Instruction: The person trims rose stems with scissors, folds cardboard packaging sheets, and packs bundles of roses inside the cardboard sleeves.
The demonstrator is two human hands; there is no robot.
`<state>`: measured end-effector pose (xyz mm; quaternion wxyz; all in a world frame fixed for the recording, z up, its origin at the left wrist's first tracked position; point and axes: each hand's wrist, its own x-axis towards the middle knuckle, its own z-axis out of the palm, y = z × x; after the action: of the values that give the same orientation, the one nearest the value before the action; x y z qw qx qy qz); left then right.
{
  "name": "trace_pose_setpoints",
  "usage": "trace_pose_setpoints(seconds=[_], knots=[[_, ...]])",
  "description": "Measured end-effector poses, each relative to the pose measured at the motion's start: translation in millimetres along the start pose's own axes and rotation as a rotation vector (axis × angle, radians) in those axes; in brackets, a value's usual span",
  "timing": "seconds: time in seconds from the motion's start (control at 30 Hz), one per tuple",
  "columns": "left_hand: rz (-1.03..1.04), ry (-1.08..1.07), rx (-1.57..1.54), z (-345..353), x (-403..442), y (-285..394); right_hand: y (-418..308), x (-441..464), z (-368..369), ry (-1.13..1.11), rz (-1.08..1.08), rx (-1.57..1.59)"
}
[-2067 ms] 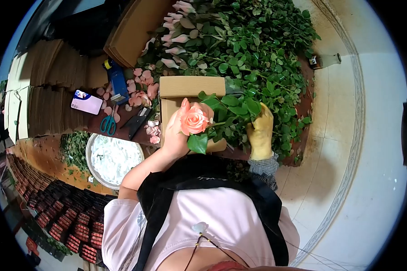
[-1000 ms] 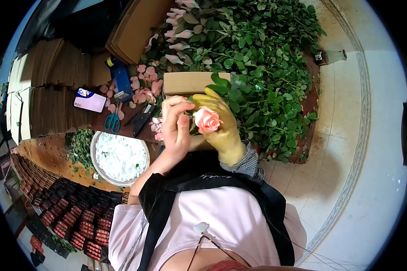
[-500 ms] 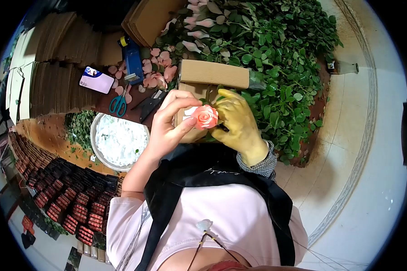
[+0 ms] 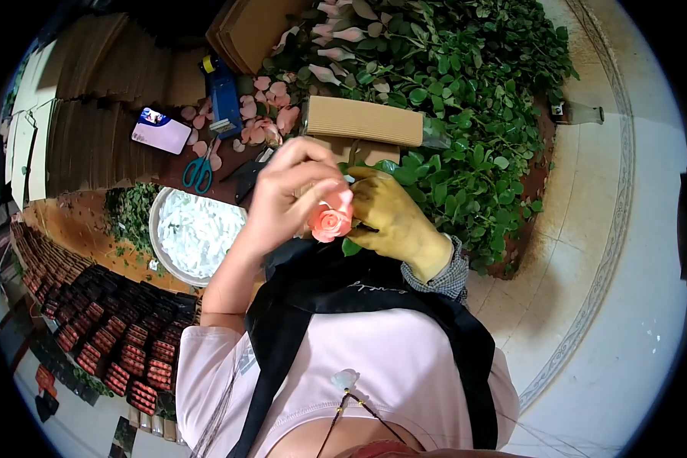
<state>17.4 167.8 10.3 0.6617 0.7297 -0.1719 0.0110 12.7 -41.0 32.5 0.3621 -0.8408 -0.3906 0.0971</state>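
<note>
A coral-pink rose (image 4: 330, 224) is between my two hands, its bloom tipped toward me. My bare left hand (image 4: 290, 195) has its thumb and curled fingers pressed to the outer petals at the top of the bloom; the fingertips are slightly blurred. My right hand (image 4: 385, 210), in a yellow glove, is closed around the rose just behind the bloom. Most of the stem is hidden by the glove, and a green leaf (image 4: 350, 246) shows below it. Beyond my hands lies a corrugated cardboard piece (image 4: 365, 120).
Leafy rose stems (image 4: 466, 99) heap up at the back right. Left of my hands are loose petals (image 4: 263, 130), scissors (image 4: 198, 174), a blue tape dispenser (image 4: 224, 103), a phone (image 4: 161, 131) and a basin of white pieces (image 4: 198, 237). Cardboard stacks (image 4: 99, 145) stand farther left.
The rose has moved down and left, and its bloom has tipped toward me. My left hand has shifted from beside the bloom to over its top.
</note>
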Motion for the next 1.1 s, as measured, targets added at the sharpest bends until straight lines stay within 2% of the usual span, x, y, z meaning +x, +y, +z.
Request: trace_pose_setpoints(seconds=[0.03, 0.07, 0.13, 0.2, 0.23, 0.27, 0.33, 0.4, 0.47, 0.67, 0.77, 1.0, 1.1], knots=[[0.011, 0.069, 0.123, -7.4, -0.3, 2.1, 3.1, -3.8, -2.7, -0.101, 0.084, -0.015], [0.08, 0.112, 0.341, -20.0, 1.1, 3.2, 3.0, -4.1, -7.2, -0.101, 0.085, -0.017], [-0.028, -0.006, 0.735, -49.5, -4.4, 9.4, -0.4, -3.4, -15.4, 0.02, 0.103, -0.056], [-0.253, -0.018, 0.932, -55.6, -20.1, 7.1, 3.5, -9.1, -10.9, 0.061, 0.113, -0.067], [-0.213, 0.028, 1.022, -53.0, -22.4, 8.4, 4.1, -9.4, -10.3, 0.064, 0.103, -0.049], [-0.214, 0.028, 1.023, -50.1, -19.5, 11.9, 4.5, -9.1, -9.8, 0.067, 0.092, -0.031], [0.025, 0.045, 0.663, -43.9, -12.7, 21.5, 0.6, -6.3, -10.4, 0.058, 0.1, -0.018], [0.04, -0.091, 0.279, -31.9, -13.3, 16.7, -2.8, -4.5, -10.3, 0.045, 0.106, -0.009], [0.025, -0.162, 0.119, -19.1, -9.9, 14.3, -5.5, -2.9, -9.5, 0.082, 0.086, 0.001], [0.019, -0.183, -0.03, -9.2, -8.1, 3.2, -6.2, -9.8, -10.2, 0.062, 0.096, -0.041], [0.069, -0.174, 0.065, -10.0, -3.0, 6.4, -4.4, -12.2, -6.0, 0.064, 0.093, -0.03], [0.126, -0.259, 0.009, -19.2, 4.9, 11.6, -7.9, -8.7, -7.7, 0.072, 0.076, -0.024], [0.121, -0.315, 0.31, -21.0, 7.5, 30.3, -7.8, -7.6, -6.9, 0.107, 0.102, -0.148]])
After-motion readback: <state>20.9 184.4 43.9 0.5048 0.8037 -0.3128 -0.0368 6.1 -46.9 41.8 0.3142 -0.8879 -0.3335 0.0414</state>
